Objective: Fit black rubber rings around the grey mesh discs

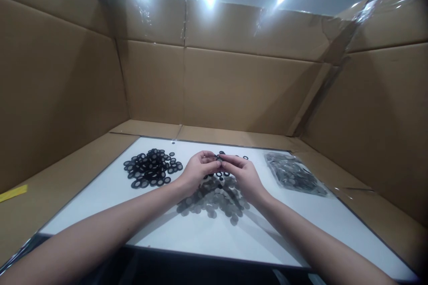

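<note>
My left hand (196, 171) and my right hand (246, 174) meet above the middle of the white board, fingertips pinched together. Between them is a small black ring (219, 158), partly covered by the fingers; whether a disc sits inside it I cannot tell. Beneath and in front of the hands spreads a loose heap of thin grey discs (214, 200). Several loose black rings (245, 157) lie around and behind the fingers, some hidden by them. To the left is a pile of black rings with grey centres (150, 169).
A clear plastic bag (294, 173) full of grey discs lies on the right of the white board (180, 240). Tall cardboard walls (240, 93) enclose the board at the back and both sides. A yellow strip (13, 193) is at the far left.
</note>
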The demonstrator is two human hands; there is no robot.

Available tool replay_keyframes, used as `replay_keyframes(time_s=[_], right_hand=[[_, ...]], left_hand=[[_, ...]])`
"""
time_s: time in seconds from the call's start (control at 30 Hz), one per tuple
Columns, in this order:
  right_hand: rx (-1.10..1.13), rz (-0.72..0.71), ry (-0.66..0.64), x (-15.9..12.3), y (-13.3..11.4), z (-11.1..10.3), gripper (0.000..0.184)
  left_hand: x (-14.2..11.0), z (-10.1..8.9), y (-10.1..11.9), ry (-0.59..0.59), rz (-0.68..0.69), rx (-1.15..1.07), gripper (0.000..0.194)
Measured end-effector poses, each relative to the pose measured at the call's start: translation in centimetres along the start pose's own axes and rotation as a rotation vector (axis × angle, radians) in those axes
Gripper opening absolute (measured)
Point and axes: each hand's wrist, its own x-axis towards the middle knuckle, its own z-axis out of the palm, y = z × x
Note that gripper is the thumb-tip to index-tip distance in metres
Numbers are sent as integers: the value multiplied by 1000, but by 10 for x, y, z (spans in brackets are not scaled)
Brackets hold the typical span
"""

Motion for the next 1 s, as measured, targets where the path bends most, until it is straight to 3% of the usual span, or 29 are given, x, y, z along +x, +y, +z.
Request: replay_keyframes(time_s=[0.13,0.43,1.0], right_hand=[[60,3,-2,2,4,-1,37],[88,39,15,3,7,-2,32],[-170,-142,11,2,6,-2,21]], left_hand=[[0,0,2,-23,-55,-72,37],[-1,1,3,-40,-72,-97,35],[0,0,2,16,-91,-78,36]])
